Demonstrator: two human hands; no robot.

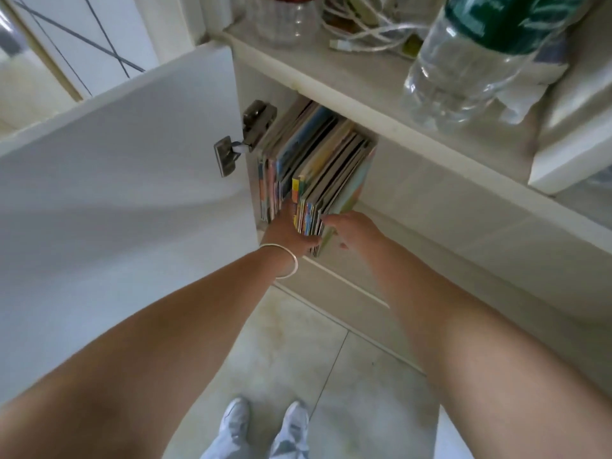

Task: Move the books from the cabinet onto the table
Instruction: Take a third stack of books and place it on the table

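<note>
Thin colourful books stand upright in the open white cabinet, split into a left group against the cabinet's side wall and a right group. My left hand, with a white bangle on the wrist, has its fingers pushed into the gap between the two groups and presses on the left face of the right group. My right hand lies against that group's right side, fingers on the outer pale green cover. The right group of books is clamped between both hands. No table is in view.
The cabinet door stands swung open on the left, its metal hinge beside the books. On the cabinet top are a clear plastic bottle, white cables and a jar. Tiled floor and my two pale shoes lie below.
</note>
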